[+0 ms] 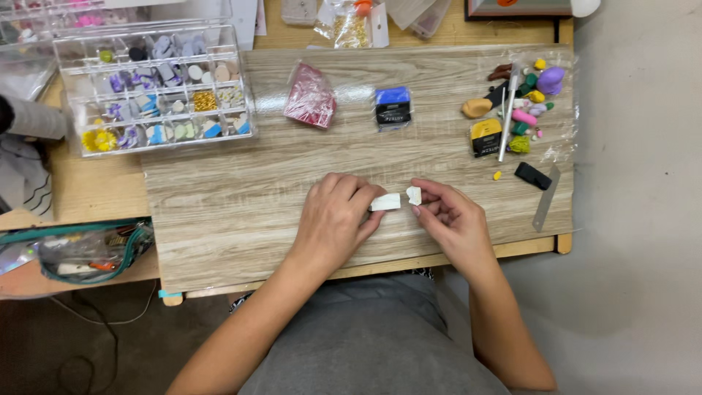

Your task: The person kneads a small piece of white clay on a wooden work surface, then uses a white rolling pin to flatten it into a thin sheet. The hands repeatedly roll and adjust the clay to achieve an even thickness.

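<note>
Both hands rest on a wood-grain board [241,190] near its front edge. My left hand [335,219] grips a small white block of clay [386,202] by its left end. My right hand [450,219] pinches a small white lump of clay [414,194] between thumb and fingertips, just off the block's right end. The lump and the block are almost touching; I cannot tell if they are joined.
On the board lie a red clay packet [310,96], a blue clay block [393,106], a yellow and black block [485,137], several coloured clay bits [534,102], a metal blade [546,197] and a black piece [532,175]. A clear compartment box [157,88] stands at left; a teal pouch [88,252] below it.
</note>
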